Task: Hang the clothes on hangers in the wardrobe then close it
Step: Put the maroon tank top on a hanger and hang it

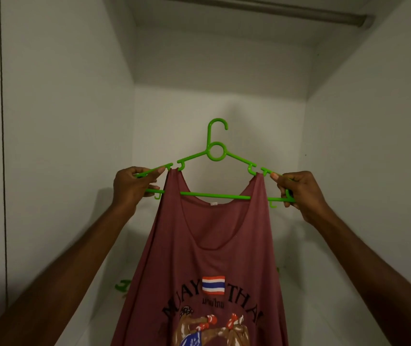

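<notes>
Both ends of a green plastic hanger (pixel 216 156) are gripped: the left hand (pixel 132 187) has its grip closed round the end at 9 o'clock, thumb laid along the sloping arm and fingers curled behind the lower bar, while the right hand (pixel 299 193) has its grip closed round the end at 3 o'clock in the same manner. The hanger is held level in mid-air, hook uppermost, inside the open wardrobe (pixel 349 121). A maroon tank top (pixel 214 245) is draped from it by both shoulder straps, a printed flag and boxing figures showing on its front. Toward 1 o'clock, high in the wardrobe, a rail (pixel 299 13) is seen beneath the top panel. At 7 o'clock, low down, part of another green hanger (pixel 122 285) is glimpsed beside the garment.
</notes>
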`<control>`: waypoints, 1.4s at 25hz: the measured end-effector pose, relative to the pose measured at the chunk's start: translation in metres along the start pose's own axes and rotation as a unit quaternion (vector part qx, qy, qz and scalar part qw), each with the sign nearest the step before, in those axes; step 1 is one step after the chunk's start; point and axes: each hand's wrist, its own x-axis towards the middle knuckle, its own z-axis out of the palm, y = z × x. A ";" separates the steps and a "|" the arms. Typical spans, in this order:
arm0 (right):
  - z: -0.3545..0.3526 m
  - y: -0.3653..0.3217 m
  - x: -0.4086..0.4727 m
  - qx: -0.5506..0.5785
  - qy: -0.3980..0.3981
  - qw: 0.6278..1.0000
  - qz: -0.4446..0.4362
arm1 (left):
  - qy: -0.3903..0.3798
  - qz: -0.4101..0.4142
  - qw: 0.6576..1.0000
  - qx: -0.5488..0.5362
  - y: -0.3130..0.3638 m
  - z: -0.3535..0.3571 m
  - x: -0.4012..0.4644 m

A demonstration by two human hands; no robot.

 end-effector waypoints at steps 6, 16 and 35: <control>-0.019 -0.017 0.009 -0.021 0.033 0.999 -0.007 | -0.017 -0.048 0.996 -0.068 -0.004 0.001 0.013; -0.036 -0.105 0.042 -0.059 0.137 0.986 -0.069 | 0.021 0.037 0.992 -0.123 0.053 0.051 0.066; -0.117 -0.194 0.100 -0.154 0.240 0.956 -0.069 | -0.037 -0.053 0.971 -0.232 0.103 0.203 0.130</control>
